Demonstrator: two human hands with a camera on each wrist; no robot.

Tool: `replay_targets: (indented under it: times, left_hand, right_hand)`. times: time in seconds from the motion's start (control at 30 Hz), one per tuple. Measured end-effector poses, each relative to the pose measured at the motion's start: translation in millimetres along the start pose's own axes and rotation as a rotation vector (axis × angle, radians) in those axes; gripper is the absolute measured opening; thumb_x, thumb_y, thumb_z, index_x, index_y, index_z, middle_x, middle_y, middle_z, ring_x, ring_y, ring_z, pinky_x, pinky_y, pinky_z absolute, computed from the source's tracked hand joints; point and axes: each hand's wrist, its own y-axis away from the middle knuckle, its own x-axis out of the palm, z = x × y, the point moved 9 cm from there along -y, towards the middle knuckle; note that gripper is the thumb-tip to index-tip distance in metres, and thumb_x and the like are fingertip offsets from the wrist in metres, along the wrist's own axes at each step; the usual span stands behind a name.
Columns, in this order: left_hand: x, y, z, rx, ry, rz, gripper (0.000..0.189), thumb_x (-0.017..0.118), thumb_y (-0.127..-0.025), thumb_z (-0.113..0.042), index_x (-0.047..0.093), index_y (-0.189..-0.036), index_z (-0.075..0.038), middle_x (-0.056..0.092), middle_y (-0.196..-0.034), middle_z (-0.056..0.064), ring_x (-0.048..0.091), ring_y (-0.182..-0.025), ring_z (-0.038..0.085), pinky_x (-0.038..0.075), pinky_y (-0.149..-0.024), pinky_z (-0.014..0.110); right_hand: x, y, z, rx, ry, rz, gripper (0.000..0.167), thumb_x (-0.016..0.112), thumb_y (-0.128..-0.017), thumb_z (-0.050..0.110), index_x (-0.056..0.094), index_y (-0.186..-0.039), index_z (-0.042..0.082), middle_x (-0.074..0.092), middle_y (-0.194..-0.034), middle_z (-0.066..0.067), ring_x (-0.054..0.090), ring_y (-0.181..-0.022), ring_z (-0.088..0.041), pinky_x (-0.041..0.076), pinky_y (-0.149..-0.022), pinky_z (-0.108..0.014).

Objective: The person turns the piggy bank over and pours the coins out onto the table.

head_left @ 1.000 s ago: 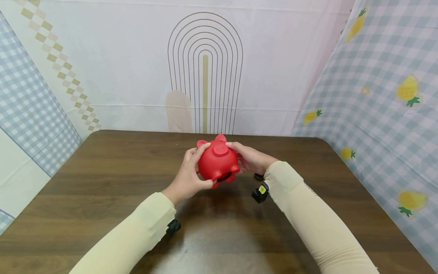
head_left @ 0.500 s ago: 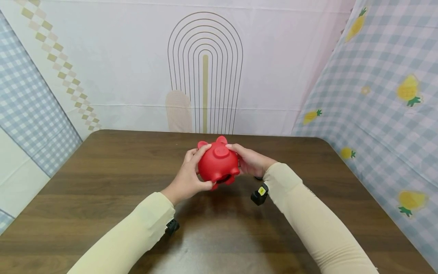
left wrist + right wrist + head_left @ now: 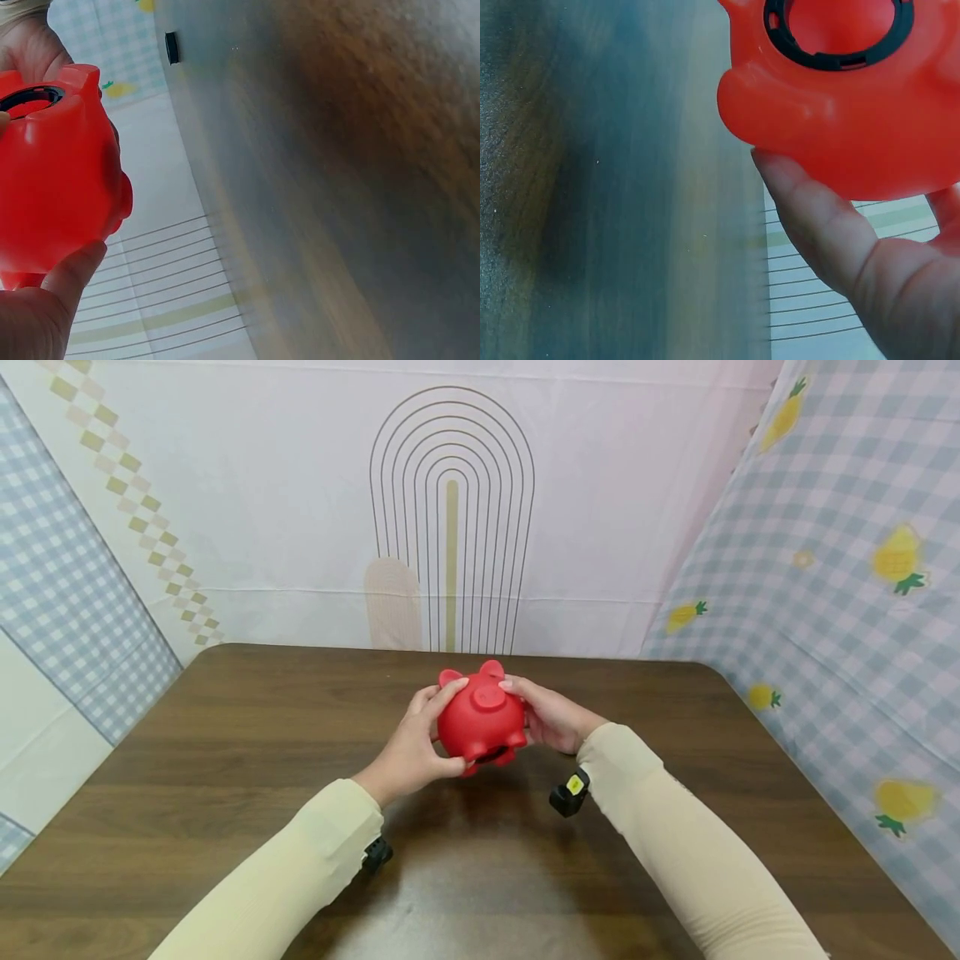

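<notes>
Well inside the table's side edges (image 3: 122,757), left hand (image 3: 415,743) and right hand (image 3: 555,716) grip a piggy bank (image 3: 480,725).

The head view looks forward and down across the desk (image 3: 225,827), far enough back to frame the left hand (image 3: 408,747), the right hand (image 3: 558,717) and the cloth backdrop (image 3: 292,502). Both wrist views sit close in, turned sideways — desk along the right edge in the left one, along the left edge in the right — and face the backdrop past the red piggy bank (image 3: 476,722). All three share its opening and the lined arch (image 3: 452,560); the right wrist view shows that opening largest.
</notes>
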Motion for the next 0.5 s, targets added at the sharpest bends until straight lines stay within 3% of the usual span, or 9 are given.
replay_targets:
  times: [0.5]
  left_hand:
    - [3.8, -3.2, 1.3, -0.036, -0.062, 0.055, 0.097, 0.081, -0.072, -0.003, 0.031, -0.151, -0.028, 0.028, -0.147, 0.012, 0.039, -0.129, 0.033, 0.052, -0.091, 0.048]
  right_hand:
    - [-6.1, 1.4, -7.9, -0.028, -0.028, -0.082, 0.062, 0.043, -0.096, 0.041, 0.025, -0.150, 0.016, 0.055, -0.126, -0.013, 0.063, -0.082, -0.018, 0.055, -0.067, -0.028]
